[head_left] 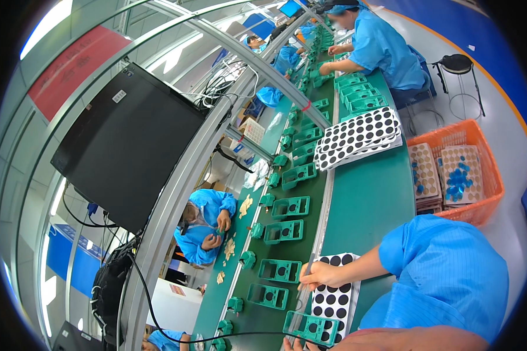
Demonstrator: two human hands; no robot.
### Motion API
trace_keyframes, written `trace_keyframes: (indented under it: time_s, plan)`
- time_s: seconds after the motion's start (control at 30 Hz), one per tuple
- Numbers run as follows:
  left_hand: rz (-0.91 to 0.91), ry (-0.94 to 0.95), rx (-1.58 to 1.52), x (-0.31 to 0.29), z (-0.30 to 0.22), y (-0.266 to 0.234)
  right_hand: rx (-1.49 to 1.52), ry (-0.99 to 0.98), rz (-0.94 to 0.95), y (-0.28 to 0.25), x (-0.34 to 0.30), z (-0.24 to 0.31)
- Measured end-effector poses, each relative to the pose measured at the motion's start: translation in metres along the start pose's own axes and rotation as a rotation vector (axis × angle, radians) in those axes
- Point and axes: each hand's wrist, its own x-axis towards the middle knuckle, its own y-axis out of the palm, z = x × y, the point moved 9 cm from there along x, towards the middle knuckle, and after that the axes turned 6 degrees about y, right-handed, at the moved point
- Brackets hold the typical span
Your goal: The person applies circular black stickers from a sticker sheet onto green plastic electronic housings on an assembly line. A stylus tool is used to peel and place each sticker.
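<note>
Green plastic forms the frame [312, 326] at the lower edge, overlapping a black-dotted sheet [334, 297] on the worktop [363, 213]. The left hand [298, 345], mostly cropped, meets it, grip unclear; the right hand [324, 275] pinches a slim grey tool [308, 267].

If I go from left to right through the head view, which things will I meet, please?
Black panel → small beige pieces → green frame just left of the right hand → that hand itself → orange crate.
</note>
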Motion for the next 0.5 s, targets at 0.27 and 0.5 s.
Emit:
trace_keyframes:
  time_s: [0.27,0.5]
  plan:
    - [0.066,0.211,0.318,0.021,-0.115,0.003,0.211,0.058,-0.028,-0.012,0.01,-0.013]
    - [-0.01,-0.442,0.238,0.029,-0.054,-0.035,0.324,0.089,-0.008,-0.019,0.012,-0.017]
